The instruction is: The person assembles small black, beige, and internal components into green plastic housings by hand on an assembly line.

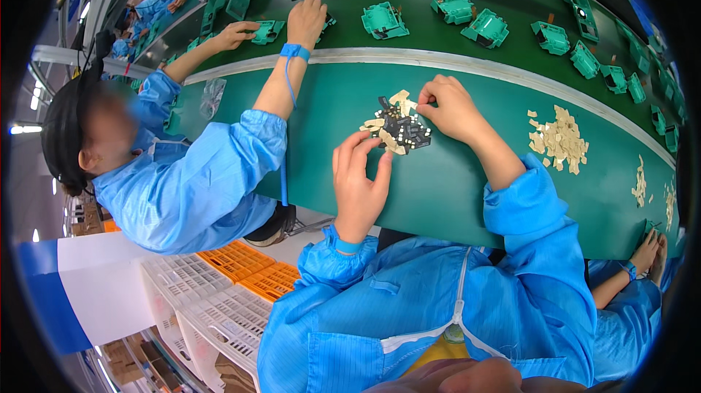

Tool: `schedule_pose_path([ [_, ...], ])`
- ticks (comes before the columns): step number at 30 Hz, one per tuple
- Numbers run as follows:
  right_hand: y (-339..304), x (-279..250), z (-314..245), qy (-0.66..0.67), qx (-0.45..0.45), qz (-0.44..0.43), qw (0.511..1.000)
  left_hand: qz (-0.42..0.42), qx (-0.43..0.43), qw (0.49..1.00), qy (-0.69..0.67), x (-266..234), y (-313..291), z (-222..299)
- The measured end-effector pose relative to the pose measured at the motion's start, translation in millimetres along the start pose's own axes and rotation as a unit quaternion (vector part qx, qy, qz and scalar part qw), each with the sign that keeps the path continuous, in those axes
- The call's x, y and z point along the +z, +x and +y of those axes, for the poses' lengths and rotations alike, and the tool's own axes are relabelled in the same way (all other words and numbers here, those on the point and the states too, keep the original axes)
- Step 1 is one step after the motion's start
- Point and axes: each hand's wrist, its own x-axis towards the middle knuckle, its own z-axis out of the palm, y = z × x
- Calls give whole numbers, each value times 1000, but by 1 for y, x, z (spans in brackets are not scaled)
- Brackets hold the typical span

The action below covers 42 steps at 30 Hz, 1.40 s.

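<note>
A heap of small black parts point(409, 132) mixed with cream-coloured scraps point(399, 101) lies on the green worktable in front of me. My left hand point(359, 177) rests at the heap's near left edge, its thumb apart from the curved fingers and nothing plainly held. Beyond the heap's right side, my right hand point(449, 108) has thumb and fingertips pinched together. Whatever may be between those fingertips is too small to make out. Farther right sits a larger pile of cream scraps point(561, 141).
Past a pale rail, a green conveyor point(336, 13) carries several teal plastic housings point(383, 20). On my left a co-worker in blue point(197, 166) reaches over the rail to one. Another person's hands point(648, 256) show at far right. Plastic crates point(230, 313) stand lower left.
</note>
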Motion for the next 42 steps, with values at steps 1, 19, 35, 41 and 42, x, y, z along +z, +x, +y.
schedule_pose_path([
  [1,2,-2,4,27,10,-3,1000,3,1,1000,2,0,0,-1],
  [19,-75,-86,16,340,67,-125,930,-49,76,986,-137,29,27,69],
  [35,-166,-149,123,548,132,76,823,-254,-59,846,-465,204,49,153],
  [41,-170,-147,122,572,175,91,796,-124,35,896,-425,216,37,153],
  [42,-171,-146,125,574,177,88,795,-123,31,897,-423,216,39,151],
])
